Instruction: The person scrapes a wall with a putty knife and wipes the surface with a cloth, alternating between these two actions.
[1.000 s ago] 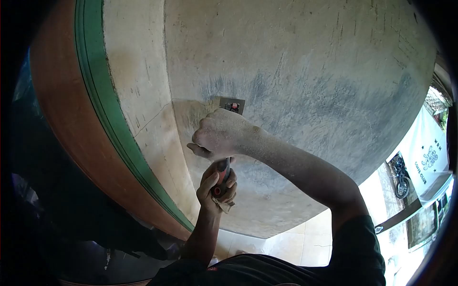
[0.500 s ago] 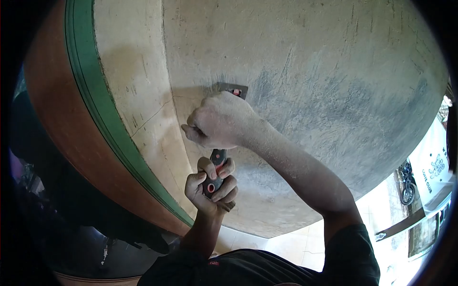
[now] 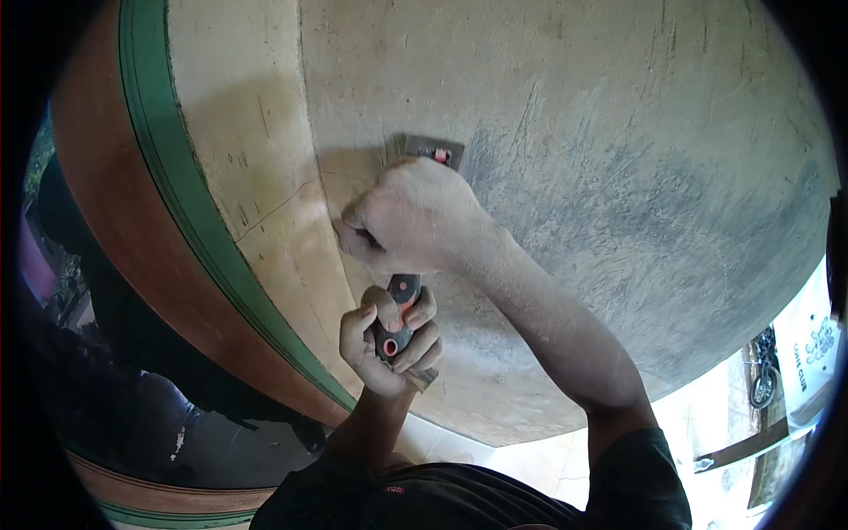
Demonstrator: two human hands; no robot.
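A scraper with a black-and-red handle (image 3: 390, 337) and a flat, dark blade (image 3: 452, 148) lies against a worn, patchy wall (image 3: 565, 221). My right hand (image 3: 411, 216), pale with dust, is closed around the upper handle just below the blade and hides that stretch of it. Lower down, my left hand (image 3: 375, 353) wraps its fingers round the handle's end, where a red-rimmed hole shows. Dark scrape marks cover the wall to the right of the blade.
Left of the wall runs a pale strip with a crack, then a green and brown frame (image 3: 225, 265) beside a dark opening. Floor tiles (image 3: 565, 459) show below. At the right are a motorcycle (image 3: 764, 375) and a white banner (image 3: 808, 353).
The blade sits slightly higher on the wall, and my right hand has risen a little with it. Both hands keep their hold. The camera view has shifted slightly.
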